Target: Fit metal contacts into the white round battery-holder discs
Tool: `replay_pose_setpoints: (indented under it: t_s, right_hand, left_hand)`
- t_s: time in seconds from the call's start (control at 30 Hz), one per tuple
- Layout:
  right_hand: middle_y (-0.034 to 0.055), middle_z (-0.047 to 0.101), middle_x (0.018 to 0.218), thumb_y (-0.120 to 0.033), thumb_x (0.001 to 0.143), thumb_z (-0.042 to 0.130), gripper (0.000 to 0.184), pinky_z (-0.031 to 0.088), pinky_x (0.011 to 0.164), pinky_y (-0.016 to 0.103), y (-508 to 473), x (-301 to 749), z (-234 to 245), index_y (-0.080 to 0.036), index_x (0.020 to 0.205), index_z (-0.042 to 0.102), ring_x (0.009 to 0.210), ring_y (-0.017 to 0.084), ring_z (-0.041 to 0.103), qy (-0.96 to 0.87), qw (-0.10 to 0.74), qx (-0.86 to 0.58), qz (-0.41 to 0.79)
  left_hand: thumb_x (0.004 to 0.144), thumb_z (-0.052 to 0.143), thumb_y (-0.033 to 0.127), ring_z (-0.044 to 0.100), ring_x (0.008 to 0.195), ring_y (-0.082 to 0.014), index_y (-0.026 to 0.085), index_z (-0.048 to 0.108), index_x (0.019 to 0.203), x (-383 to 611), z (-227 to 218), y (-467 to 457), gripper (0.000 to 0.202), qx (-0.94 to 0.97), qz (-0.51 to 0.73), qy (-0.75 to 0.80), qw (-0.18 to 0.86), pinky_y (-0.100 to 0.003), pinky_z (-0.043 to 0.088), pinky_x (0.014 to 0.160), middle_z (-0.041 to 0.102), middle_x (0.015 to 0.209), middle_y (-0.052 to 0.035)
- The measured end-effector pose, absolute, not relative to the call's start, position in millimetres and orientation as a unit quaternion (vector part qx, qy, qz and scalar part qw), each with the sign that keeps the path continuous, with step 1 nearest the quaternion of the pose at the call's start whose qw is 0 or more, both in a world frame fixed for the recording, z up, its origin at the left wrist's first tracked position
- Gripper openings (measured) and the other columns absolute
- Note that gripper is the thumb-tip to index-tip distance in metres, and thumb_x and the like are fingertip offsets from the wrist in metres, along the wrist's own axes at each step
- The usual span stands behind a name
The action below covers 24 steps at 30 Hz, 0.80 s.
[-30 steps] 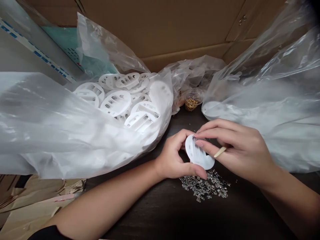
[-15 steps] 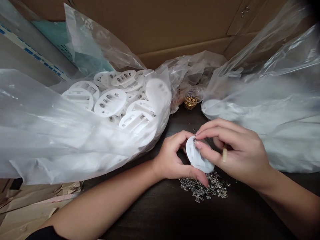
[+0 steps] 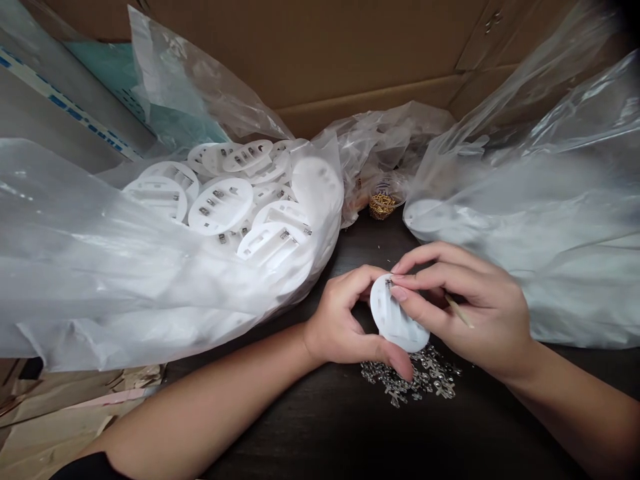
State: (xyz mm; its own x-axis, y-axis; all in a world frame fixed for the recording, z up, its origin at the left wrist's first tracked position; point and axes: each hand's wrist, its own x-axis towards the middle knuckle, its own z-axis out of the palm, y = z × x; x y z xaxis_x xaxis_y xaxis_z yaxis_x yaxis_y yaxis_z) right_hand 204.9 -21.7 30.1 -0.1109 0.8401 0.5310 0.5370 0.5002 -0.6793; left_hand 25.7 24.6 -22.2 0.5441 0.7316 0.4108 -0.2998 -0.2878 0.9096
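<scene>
My left hand [image 3: 353, 317] curls round the rim of a white round plastic battery holder [image 3: 393, 320], tilted, its slotted face toward me. Thumb below and fingers behind grip it. At the holder's upper edge, my right hand [image 3: 463, 297] pinches at a small metal spring contact [image 3: 389, 284]; the fingertips partly hide it. A thin pale stick [image 3: 460, 312] is tucked among the right hand's curled fingers. Under the holder lies a loose pile of small metal contacts [image 3: 425, 377] on the dark table [image 3: 300, 427].
On the left a large clear plastic bag [image 3: 125, 287] spills over with white battery holders [image 3: 220, 205]. Another bag [image 3: 575, 267] of white parts stands at the right. Between them sits a small clear cup [image 3: 384, 200] of gold-coloured pieces. Cardboard [image 3: 350, 53] walls the back.
The holder has tipped slightly and dropped a little with both hands. My right fingers have shifted at the spring, and the stick now shows more from its side.
</scene>
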Motion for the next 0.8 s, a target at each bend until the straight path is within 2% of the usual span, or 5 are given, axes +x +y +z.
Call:
replay_pose_setpoints:
  t_s: [0.33, 0.5, 0.63, 0.73, 0.8]
  right_hand:
    - [0.0033, 0.071, 0.102, -0.017, 0.089, 0.071, 0.007, 0.053, 0.060, 0.026, -21.0, 212.9, 41.0, -0.022, 0.085, 0.071, 0.073, 0.011, 0.066, -0.797, 0.391, -0.451, 0.097]
    - [0.0005, 0.072, 0.094, -0.024, 0.088, 0.074, 0.002, 0.043, 0.051, 0.026, -7.0, 225.2, 44.5, -0.025, 0.090, 0.074, 0.060, 0.009, 0.056, -0.781, 0.362, -0.485, 0.152]
    - [-0.0027, 0.066, 0.074, -0.034, 0.085, 0.077, 0.012, 0.034, 0.045, 0.027, -2.3, 235.9, 47.6, -0.027, 0.095, 0.076, 0.051, 0.009, 0.046, -0.775, 0.313, -0.516, 0.186]
    - [-0.0029, 0.055, 0.061, -0.039, 0.091, 0.071, 0.017, 0.032, 0.044, 0.028, 0.1, 233.5, 51.7, -0.025, 0.082, 0.071, 0.049, 0.011, 0.043, -0.707, 0.382, -0.554, 0.218]
    - [-0.0015, 0.046, 0.056, -0.042, 0.101, 0.055, 0.042, 0.033, 0.045, 0.029, 7.2, 225.1, 54.6, -0.023, 0.063, 0.056, 0.049, 0.012, 0.040, -0.641, 0.487, -0.533, 0.262]
  left_hand:
    - [0.049, 0.095, 0.056, 0.060, 0.072, -0.0133, 0.017, 0.065, 0.105, 27.4, -23.5, 18.9, 0.075, 0.633, 0.436, 0.176, 0.615, -0.025, 0.051, 0.067, 0.068, 0.085, -0.0019]
    - [0.059, 0.095, 0.042, 0.067, 0.078, -0.0137, 0.018, 0.057, 0.107, 33.7, -20.3, 18.1, 0.067, 0.528, 0.345, 0.177, 0.756, -0.023, 0.055, 0.068, 0.067, 0.090, -0.0024]
    - [0.064, 0.093, 0.027, 0.066, 0.066, -0.0101, 0.018, 0.049, 0.107, 36.6, -14.9, 20.9, 0.062, 0.466, 0.267, 0.169, 0.827, -0.020, 0.056, 0.057, 0.065, 0.085, 0.0000]
    - [0.072, 0.089, 0.029, 0.070, 0.065, -0.0136, 0.020, 0.042, 0.118, 36.9, -13.0, 24.6, 0.066, 0.446, 0.224, 0.166, 0.850, -0.022, 0.059, 0.053, 0.068, 0.087, -0.0017]
    - [0.079, 0.084, 0.033, 0.071, 0.060, -0.0146, 0.022, 0.037, 0.124, 36.6, -14.1, 27.5, 0.066, 0.446, 0.201, 0.168, 0.856, -0.024, 0.059, 0.051, 0.071, 0.088, -0.0033]
